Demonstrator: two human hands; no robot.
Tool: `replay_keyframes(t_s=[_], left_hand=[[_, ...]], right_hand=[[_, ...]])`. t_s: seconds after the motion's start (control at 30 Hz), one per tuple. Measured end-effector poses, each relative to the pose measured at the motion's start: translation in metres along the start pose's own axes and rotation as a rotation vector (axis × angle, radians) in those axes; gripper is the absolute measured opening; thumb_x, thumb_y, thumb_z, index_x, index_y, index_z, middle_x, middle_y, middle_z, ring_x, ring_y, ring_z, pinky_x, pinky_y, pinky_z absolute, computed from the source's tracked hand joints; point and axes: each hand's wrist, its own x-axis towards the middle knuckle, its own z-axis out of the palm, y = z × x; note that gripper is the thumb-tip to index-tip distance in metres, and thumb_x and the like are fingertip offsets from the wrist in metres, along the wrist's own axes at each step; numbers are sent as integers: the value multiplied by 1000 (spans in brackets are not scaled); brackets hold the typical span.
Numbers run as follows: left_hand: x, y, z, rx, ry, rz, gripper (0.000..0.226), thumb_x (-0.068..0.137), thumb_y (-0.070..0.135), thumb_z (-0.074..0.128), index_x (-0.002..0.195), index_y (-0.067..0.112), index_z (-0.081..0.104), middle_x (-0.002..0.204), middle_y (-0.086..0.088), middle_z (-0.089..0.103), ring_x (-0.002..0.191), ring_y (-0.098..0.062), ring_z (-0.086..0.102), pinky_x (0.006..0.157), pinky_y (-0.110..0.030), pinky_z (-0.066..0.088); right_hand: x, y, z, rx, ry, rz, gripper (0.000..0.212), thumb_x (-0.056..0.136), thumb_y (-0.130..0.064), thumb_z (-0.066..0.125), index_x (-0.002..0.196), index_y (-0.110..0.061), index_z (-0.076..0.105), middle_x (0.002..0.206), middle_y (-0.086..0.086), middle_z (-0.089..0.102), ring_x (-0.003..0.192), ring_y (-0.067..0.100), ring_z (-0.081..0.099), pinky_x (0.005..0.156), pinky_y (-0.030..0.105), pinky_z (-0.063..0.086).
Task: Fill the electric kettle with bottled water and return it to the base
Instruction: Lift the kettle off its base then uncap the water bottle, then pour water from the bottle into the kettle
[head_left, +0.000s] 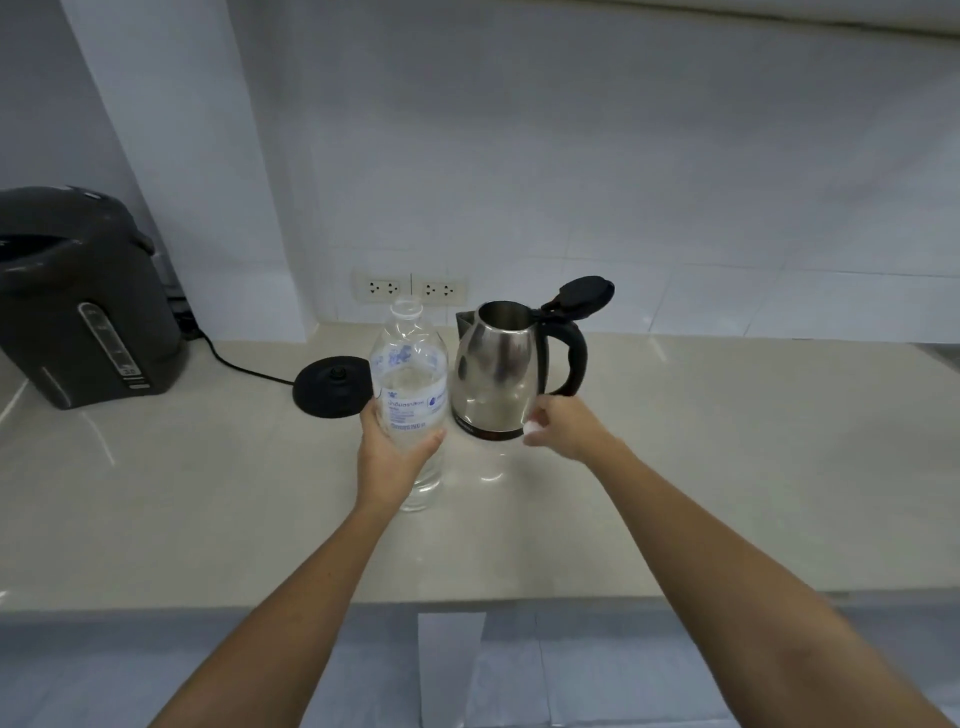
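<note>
A clear plastic water bottle stands upright on the counter with no cap on its neck and water inside. My left hand is wrapped around its lower half. Just to its right stands the steel electric kettle, with a black handle and its black lid flipped open. The kettle is off its round black base, which lies to the left, behind the bottle. My right hand is beside the kettle's foot, and its fingertips pinch a small white bottle cap.
A dark electric water dispenser stands at the far left, and a black cord runs from there to the base. Two wall sockets sit behind the bottle. The beige counter stretches right, its front edge near my arms.
</note>
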Motion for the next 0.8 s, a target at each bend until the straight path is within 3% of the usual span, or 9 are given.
replay_keyframes(t_s=[0.13, 0.27, 0.4, 0.6, 0.67, 0.8], left_hand=[[-2, -10, 13, -17, 86, -14, 101, 57, 31, 91, 140, 23, 34, 130, 4, 57, 119, -16, 57, 101, -36, 48], [2, -6, 19, 17, 165, -10, 98, 60, 26, 91, 139, 24, 34, 120, 10, 58, 107, -11, 57, 95, -29, 47], [6, -4, 20, 36, 194, -8, 87, 63, 19, 90, 134, 19, 41, 113, 9, 58, 100, -9, 57, 87, -22, 44], [15, -3, 17, 58, 193, -3, 79, 62, 20, 90, 127, 18, 45, 108, 7, 62, 99, -12, 61, 87, -22, 47], [20, 0, 19, 63, 193, 7, 78, 61, 20, 90, 126, 18, 46, 107, 6, 63, 99, -13, 62, 87, -24, 48], [35, 13, 21, 138, 158, 32, 74, 62, 21, 89, 123, 19, 47, 105, 7, 63, 97, -13, 62, 83, -24, 48]], right_hand=[[-3, 49, 45, 30, -65, 135, 31, 78, -23, 76, 102, -10, 62, 112, 12, 59, 95, 27, 60, 79, 32, 51], [7, 67, 63, 4, -80, 114, 19, 82, -20, 66, 97, -12, 59, 114, 14, 59, 100, 29, 59, 79, 31, 50], [17, 77, 69, -44, -149, 86, 26, 79, -28, 72, 91, -18, 52, 116, 11, 57, 104, 27, 57, 78, 28, 46], [21, 70, 54, -95, -192, 50, 55, 79, -46, 68, 122, -16, 53, 119, 3, 51, 112, 24, 54, 91, 36, 46], [26, 53, 35, -99, -134, -27, 40, 86, -40, 59, 119, -18, 55, 116, 1, 56, 108, 23, 57, 90, 37, 48], [33, 8, -20, -105, 14, -276, 15, 91, -23, 50, 95, -16, 63, 89, 3, 68, 85, 24, 64, 78, 42, 55]])
